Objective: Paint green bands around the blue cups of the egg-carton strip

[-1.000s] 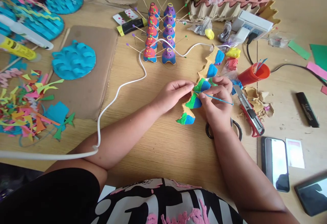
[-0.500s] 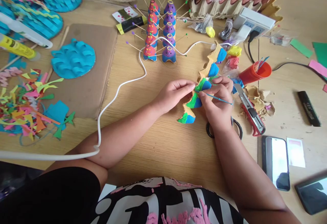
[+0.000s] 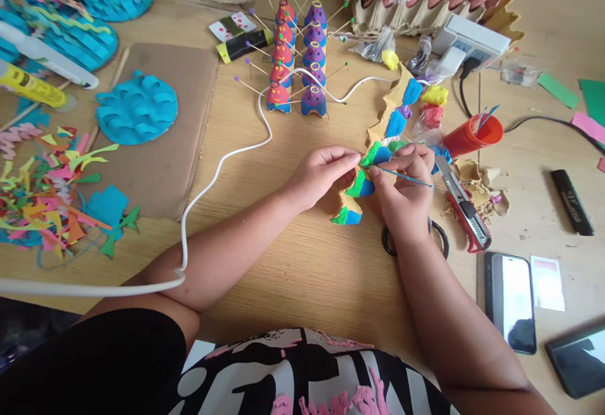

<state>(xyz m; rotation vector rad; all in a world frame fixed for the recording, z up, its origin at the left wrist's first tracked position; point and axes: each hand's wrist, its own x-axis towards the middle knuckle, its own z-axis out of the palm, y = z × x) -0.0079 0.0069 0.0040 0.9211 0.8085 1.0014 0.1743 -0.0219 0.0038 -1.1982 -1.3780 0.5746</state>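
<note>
My left hand [image 3: 326, 172] pinches the edge of a strip of egg carton [image 3: 391, 117], which stretches away from me above the table. Blue patches cover the lower part of its bumps, and green clay [image 3: 360, 183] coats several of the nearer ones. In my right hand [image 3: 405, 191] is a thin blue stick [image 3: 406, 177], its tip end close to the green clay by my left fingertips. Some right-hand fingers are behind the strip, so I cannot tell whether they also support it.
Two rows of red and purple carton figures [image 3: 313, 99] stand behind. A white cable [image 3: 222, 161] crosses the table and my left forearm. Rightward lie a box cutter [image 3: 466, 204], an orange cup [image 3: 475, 134] and a phone [image 3: 510, 301]. Paper scraps [image 3: 51, 207] pile up at left.
The carton strip has turned slightly, its far end shifting right and toward the viewer's upper side. The blue stick and right hand have moved a little to the right. My left hand stays nearly still.
</note>
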